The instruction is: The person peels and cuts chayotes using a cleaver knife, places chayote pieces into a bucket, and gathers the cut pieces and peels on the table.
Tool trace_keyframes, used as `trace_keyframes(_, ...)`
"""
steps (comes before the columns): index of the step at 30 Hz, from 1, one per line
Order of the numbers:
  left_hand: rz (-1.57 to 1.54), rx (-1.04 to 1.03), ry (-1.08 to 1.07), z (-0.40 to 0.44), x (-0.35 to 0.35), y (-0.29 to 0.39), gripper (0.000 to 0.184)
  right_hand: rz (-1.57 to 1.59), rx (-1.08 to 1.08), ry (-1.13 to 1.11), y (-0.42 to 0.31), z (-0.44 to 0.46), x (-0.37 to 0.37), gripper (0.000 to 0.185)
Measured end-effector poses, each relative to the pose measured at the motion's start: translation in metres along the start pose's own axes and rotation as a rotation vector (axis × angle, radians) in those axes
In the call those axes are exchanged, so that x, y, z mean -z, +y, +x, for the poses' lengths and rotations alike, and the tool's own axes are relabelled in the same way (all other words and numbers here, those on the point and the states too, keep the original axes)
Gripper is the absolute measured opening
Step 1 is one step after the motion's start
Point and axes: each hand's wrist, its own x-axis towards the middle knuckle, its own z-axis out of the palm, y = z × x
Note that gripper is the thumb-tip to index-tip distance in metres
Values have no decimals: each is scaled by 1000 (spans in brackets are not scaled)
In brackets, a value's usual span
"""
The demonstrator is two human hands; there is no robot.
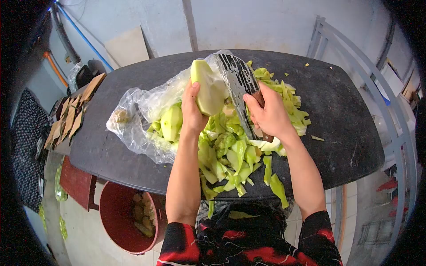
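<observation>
Above the middle of the dark counter (350,137), the person's left grip (194,111) is closed around a peeled pale-green vegetable (208,91), held upright, thumb along its near side. Just to the right of it, the right grip (271,111) is wrapped firmly around the brown wooden handle (267,138) of a broad-bladed knife (235,77). The blade stands steeply tilted, its wide face wet and streaked with dark and pale patches; whether its edge touches the vegetable cannot be told from this angle.

Beneath both hands, green peelings (239,159) lie in a loose heap, some strips hanging over the near rim of the counter. More peelings spread beyond the knife on the right. Left of the left forearm, another peeled piece (171,124) rests beside the heap, against a crumpled clear plastic bag (133,133). The bag stretches behind the left hand, and a pale brownish lump shows at its far left end.

Below the counter at the left, a red bucket (116,213) holds pale pieces too shadowed to identify. Pieces of cardboard (73,117) are stacked near the counter's left end, and a grey metal railing (390,104) stands at the right.
</observation>
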Motion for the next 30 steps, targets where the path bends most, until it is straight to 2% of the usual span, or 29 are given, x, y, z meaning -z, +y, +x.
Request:
trace_keyframes(10,-66,149,-34,-4,0,12,59,48,-15,33,10,1,0,25)
trace_keyframes(14,-121,175,-100,-3,-5,18,64,-135,7,79,-9,-6,-3,23)
trace_keyframes(15,-122,87,-26,-1,-8,16,63,-238,28,100,-21,-11,-3,23)
trace_keyframes(16,-124,-3,50,0,-10,15,63,-307,67,26,-31,-16,-3,18)
trace_keyframes(17,-124,-8,55,2,-7,13,63,-306,70,21,-36,-20,-8,18)
trace_keyframes(19,-155,-123,115,4,1,7,62,-325,96,-144,-42,-32,-23,12)
trace_keyframes(20,-108,-232,112,5,-1,5,63,-322,95,-144,-41,-37,-31,12)
trace_keyframes(21,-107,-229,112,4,-3,3,63,-456,234,-116,-37,-41,-40,11)
trace_keyframes(22,-58,-326,93,1,-7,3,64,-591,375,-88,-38,-44,-46,12)
trace_keyframes(23,-10,-422,74,-1,-11,4,65,-592,373,-89,-40,-47,-49,12)
trace_keyframes(25,5,-455,77,-3,-17,3,68,-669,381,-124,-48,-50,-50,14)
trace_keyframes(30,-18,-548,109,-6,-26,0,67,-632,392,-121,-47,-50,-53,15)
